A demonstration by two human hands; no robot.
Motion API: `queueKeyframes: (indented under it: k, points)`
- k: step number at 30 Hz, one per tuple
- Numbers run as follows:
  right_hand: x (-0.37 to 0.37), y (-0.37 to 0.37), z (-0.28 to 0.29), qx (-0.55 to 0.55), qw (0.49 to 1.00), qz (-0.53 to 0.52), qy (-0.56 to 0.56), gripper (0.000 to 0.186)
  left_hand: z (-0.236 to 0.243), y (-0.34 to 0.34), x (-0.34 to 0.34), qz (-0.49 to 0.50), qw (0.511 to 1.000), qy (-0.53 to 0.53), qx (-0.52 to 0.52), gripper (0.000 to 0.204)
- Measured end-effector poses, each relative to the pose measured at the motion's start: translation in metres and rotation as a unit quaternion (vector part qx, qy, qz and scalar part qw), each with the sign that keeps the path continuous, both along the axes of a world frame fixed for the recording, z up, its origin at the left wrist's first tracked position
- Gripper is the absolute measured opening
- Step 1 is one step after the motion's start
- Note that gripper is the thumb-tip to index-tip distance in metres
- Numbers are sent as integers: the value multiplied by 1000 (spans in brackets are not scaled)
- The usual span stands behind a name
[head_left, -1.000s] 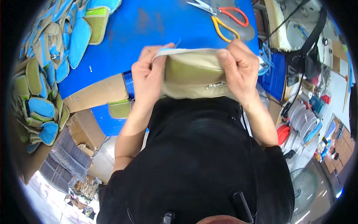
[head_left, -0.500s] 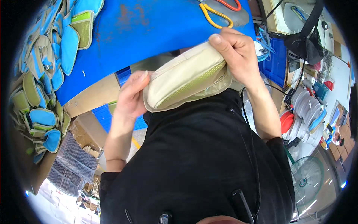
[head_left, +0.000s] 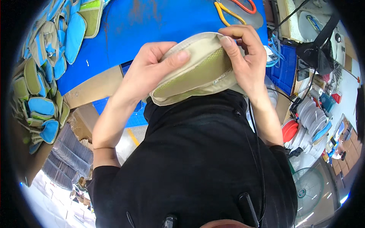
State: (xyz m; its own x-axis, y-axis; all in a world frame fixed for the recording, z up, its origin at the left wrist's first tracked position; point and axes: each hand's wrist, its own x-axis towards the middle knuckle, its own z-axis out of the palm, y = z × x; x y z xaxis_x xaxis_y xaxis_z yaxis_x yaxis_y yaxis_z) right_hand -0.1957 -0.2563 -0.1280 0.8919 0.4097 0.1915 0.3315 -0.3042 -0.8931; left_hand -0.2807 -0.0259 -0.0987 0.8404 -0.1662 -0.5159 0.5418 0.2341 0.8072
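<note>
A beige fabric pouch (head_left: 195,78) with a green mesh panel is held in front of my body, above my lap at the near edge of the blue table. My left hand (head_left: 152,68) is closed on its left upper edge, the thumb lying on the beige cloth. At the right end, my right hand (head_left: 245,57) pinches the rim, thumb towards me and fingers behind. The pouch's far side is hidden from view.
Scissors with yellow and red handles (head_left: 230,15) lie on the blue tabletop (head_left: 125,34). Piled blue and green fabric pouches (head_left: 42,108) stand at the left, above stacked grey sheets (head_left: 62,157). A blue crate (head_left: 281,68) and a fan (head_left: 306,188) are at the right.
My left hand has moved up and right along the pouch's edge, its thumb now over the cloth. The pouch has turned, showing more of its mesh panel.
</note>
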Motion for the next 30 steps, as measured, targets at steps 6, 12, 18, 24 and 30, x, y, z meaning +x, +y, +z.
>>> queueKeyframes:
  k: [6,12,18,24,30]
  points:
    - [-11,-5,-6,-18,993,-14,-119,33,-3,-2,-8,13,999,3,-38,41]
    - [-7,-5,-19,-34,987,-15,-159,33,-4,-7,-5,48,992,21,-113,39]
    - [-6,7,-19,-38,986,-14,-159,29,-7,-8,-6,71,986,26,-151,34]
    - [4,18,-24,-76,985,-17,-155,23,-13,-7,-1,74,975,57,-201,32]
    - [13,13,-26,42,993,-10,111,24,-9,-4,4,47,997,20,-61,32]
